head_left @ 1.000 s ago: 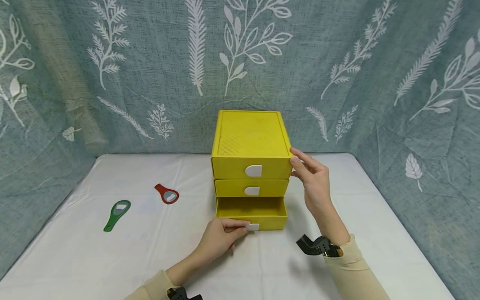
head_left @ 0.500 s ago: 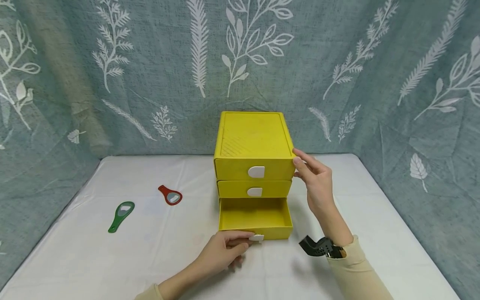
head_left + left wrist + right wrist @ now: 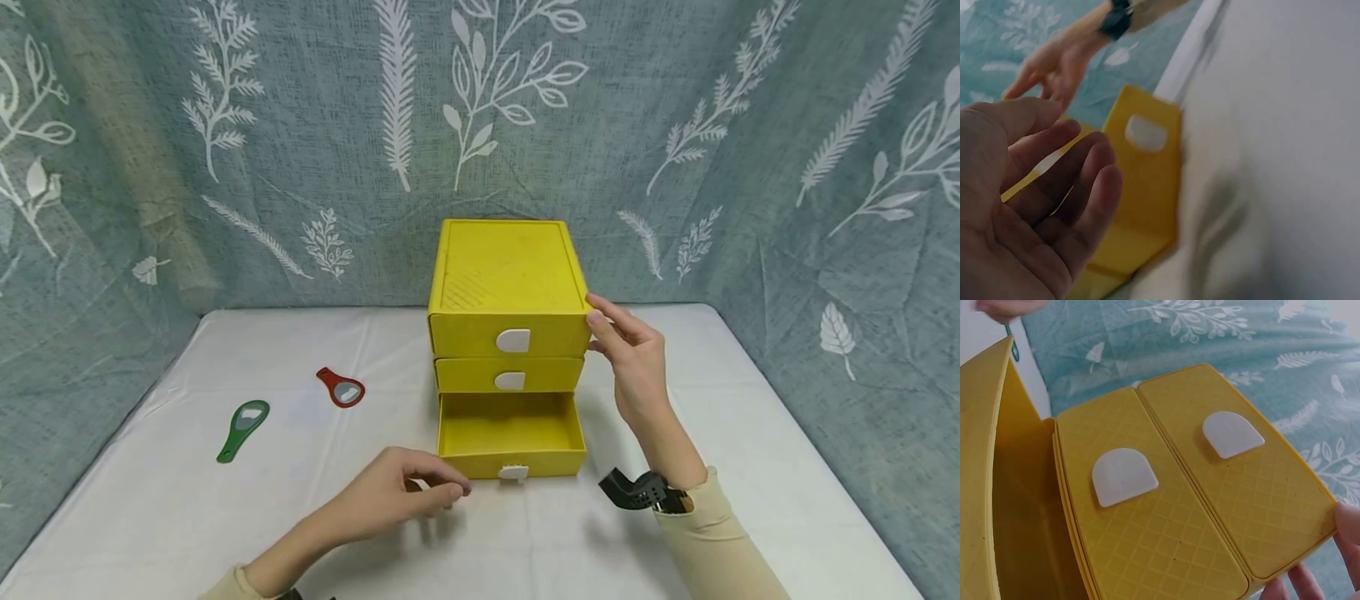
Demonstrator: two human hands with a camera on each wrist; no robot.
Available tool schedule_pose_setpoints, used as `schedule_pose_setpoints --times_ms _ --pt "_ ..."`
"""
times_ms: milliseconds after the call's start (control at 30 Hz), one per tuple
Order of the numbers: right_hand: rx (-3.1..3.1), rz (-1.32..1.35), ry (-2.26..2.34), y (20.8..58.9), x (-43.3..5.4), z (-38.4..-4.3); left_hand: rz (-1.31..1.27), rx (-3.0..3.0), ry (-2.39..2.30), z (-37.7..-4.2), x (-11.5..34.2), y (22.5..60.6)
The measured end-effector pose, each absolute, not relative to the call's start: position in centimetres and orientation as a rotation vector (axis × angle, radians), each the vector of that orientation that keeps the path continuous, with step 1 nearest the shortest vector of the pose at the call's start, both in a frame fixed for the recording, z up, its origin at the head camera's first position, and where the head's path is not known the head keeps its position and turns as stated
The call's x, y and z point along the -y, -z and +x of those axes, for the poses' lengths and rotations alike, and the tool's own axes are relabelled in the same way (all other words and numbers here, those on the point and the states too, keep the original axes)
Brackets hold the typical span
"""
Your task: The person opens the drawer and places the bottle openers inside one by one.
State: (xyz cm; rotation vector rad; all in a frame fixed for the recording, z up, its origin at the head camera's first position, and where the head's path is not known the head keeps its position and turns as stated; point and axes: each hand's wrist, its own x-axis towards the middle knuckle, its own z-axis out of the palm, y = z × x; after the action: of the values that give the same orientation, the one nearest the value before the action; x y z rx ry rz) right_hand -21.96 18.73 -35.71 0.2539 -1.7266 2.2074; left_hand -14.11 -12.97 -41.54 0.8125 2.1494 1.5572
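Observation:
A yellow drawer cabinet stands on the table, its bottom drawer pulled out with nothing visible inside. The top drawer and middle drawer are closed; all have white tabs. My left hand is just left of the bottom drawer, off its tab, fingers loosely bent and holding nothing. My right hand holds the cabinet's upper right front corner. From the right wrist view, its thumb lies at the corner and other fingertips at the side.
Left of the cabinet, a red bottle opener and a green bottle opener lie on the white tablecloth. A patterned blue-green curtain hangs behind and along both sides.
The bottom drawer has come farther out toward me. My left hand has since let go of its tab and moved left. My right hand stays at the cabinet's corner.

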Motion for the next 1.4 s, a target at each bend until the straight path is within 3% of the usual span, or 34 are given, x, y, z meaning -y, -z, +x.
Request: schedule_pose_setpoints --times_ms 567,1067,1400 --pt "1.724 0.261 -2.199 35.7 -18.7 -21.7 0.280 -2.958 -1.458 -15.4 23.3 39.8" --pt "1.726 0.257 -2.201 35.6 -18.6 -21.7 -0.379 -2.994 -1.597 -16.2 31.7 42.9" --pt "1.723 0.246 -2.210 35.6 -18.5 -21.8 -0.446 -3.028 -1.349 -16.6 33.1 44.9"
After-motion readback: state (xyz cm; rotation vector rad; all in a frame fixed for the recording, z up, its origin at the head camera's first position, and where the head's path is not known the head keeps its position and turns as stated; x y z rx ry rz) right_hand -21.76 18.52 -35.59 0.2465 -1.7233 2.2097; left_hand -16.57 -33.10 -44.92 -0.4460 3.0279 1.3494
